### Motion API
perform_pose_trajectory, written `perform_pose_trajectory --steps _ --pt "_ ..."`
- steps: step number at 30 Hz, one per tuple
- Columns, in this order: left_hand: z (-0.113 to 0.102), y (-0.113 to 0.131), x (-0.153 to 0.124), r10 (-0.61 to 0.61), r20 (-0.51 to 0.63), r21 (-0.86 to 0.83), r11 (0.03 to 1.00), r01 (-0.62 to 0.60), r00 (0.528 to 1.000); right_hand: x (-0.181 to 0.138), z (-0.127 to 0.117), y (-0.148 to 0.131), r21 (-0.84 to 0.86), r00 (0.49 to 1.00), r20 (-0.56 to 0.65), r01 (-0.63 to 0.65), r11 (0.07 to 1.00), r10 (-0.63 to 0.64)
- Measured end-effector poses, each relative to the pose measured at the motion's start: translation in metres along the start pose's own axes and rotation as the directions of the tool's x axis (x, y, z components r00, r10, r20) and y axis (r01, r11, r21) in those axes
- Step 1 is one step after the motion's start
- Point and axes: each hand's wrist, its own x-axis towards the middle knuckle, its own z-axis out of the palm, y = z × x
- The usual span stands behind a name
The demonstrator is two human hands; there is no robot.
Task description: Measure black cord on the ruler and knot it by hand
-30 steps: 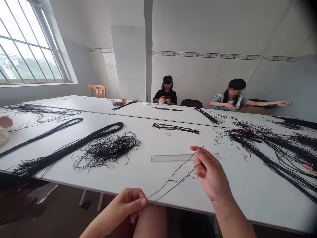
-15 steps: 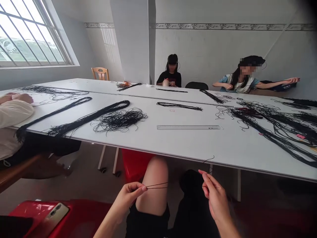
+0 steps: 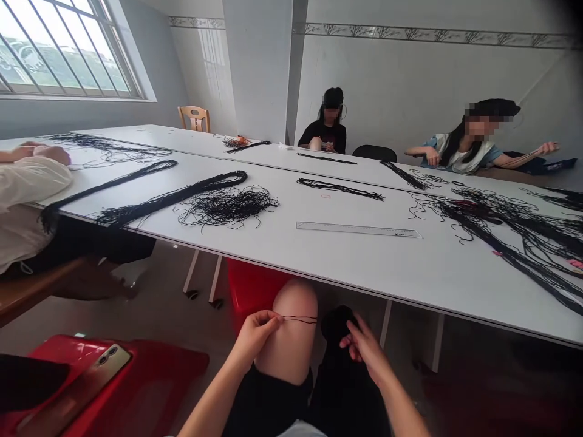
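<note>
Thin black cord [image 3: 300, 318], doubled, pinched tight between thumb and forefinger of the left hand [image 3: 257, 331]. Runs level from that pinch toward the right hand [image 3: 364, 349], crosses the bare knee [image 3: 291, 349], then vanishes against dark clothing short of the right fingers. Right hand half curled, fingers drawn together; cannot tell whether closed on the far end of the cord or only beside it.

Changed within the last second: was held long and slack above the table [image 3: 346, 267], hands well apart, right one raised. Now brought down below the table edge into the lap, hands near each other, visible span cut to a short taut line. Reads as the strand being gathered in, kept under tension at the left pinch.

Outward from the grip: above and beyond, a clear ruler [image 3: 357, 229] flat on the white top. Up and left of the pinch, a loose tangle [image 3: 228, 206] touching a long looped bundle [image 3: 173, 195]. Up and right of the right hand, more black strands [image 3: 510, 240] spread wide. Down and left of the left hand, a red stool [image 3: 173, 370] with a phone [image 3: 79, 388] on it. Far left, a co-worker's white sleeve [image 3: 22, 194]; across the table, two more people seated.
</note>
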Motion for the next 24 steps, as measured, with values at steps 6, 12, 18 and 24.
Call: perform_pose_trajectory --steps 6,12,18,24 --pt "0.011 0.002 -0.011 -0.027 0.066 -0.054 0.998 0.030 0.997 -0.046 0.010 0.038 -0.342 0.978 0.059 0.210 0.916 -0.202" --pt "0.023 0.000 0.004 -0.036 0.073 -0.023 0.999 0.038 0.997 -0.068 0.026 0.015 -0.459 0.901 0.029 0.396 0.795 -0.433" --pt "0.022 -0.013 0.024 -0.065 0.074 -0.019 0.998 0.067 0.995 -0.043 0.034 0.011 -0.716 0.949 0.111 0.282 0.639 -0.294" --pt "0.017 -0.015 0.032 -0.075 0.068 -0.002 0.997 0.075 0.995 -0.021 0.010 0.017 -0.816 0.870 0.129 0.365 0.447 -0.475"
